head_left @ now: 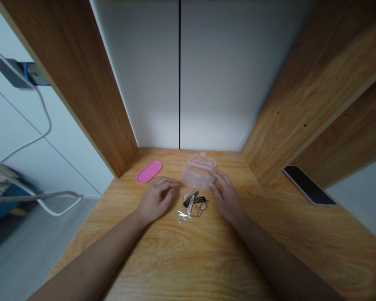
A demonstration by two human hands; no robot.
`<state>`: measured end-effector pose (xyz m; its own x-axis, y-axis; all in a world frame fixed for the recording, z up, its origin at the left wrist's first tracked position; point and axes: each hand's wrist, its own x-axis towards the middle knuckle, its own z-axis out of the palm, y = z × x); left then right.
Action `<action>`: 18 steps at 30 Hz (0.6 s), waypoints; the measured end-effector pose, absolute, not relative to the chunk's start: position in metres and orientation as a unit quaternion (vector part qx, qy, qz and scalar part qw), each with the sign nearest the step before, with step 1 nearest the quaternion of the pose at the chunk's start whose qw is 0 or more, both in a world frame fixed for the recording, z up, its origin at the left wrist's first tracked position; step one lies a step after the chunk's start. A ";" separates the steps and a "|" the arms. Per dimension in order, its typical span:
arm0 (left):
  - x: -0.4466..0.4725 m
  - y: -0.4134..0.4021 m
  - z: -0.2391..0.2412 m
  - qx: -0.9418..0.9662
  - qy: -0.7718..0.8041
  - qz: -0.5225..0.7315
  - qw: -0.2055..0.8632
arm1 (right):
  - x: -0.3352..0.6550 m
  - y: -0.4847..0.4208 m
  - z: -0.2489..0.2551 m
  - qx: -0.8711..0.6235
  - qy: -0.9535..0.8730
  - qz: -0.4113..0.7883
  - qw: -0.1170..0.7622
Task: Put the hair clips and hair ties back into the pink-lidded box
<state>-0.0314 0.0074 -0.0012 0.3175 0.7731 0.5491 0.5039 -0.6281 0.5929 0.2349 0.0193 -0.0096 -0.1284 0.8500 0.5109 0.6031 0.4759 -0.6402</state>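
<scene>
A small clear plastic box [197, 175] with a pink item inside stands on the wooden desk [188, 251]. My right hand [227, 196] rests beside it, fingers stretched out, fingertips touching the box's right front side. My left hand [156, 198] lies on the desk left of a small pile of hair clips [192, 205], fingers loosely curled, holding nothing that shows. The pile holds silver, black and reddish clips between my two hands. A pink oval lid [149, 172] lies flat to the left of the box.
Wooden side panels [81, 83] wall in the desk on the left and right, with a white back wall [207, 75]. A dark phone [308, 185] lies on a lower shelf at right. A white cable [34, 142] hangs at the left, over the floor.
</scene>
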 end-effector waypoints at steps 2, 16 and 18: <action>-0.030 0.005 0.001 0.811 0.384 0.409 0.163 | 0.235 0.019 -0.009 -0.490 -0.740 0.139 0.440; -0.024 -0.001 0.011 0.896 0.305 0.280 0.160 | 0.235 0.021 -0.012 -0.483 -0.725 0.148 0.469; -0.024 -0.001 0.010 0.894 0.310 0.281 0.161 | 0.235 0.021 -0.011 -0.484 -0.727 0.144 0.465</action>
<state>-0.0242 -0.0011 0.0102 0.6501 0.6443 0.4028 0.4631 -0.7562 0.4623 0.2355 0.0208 -0.0106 -0.0989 0.8378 0.5370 0.5698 0.4900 -0.6597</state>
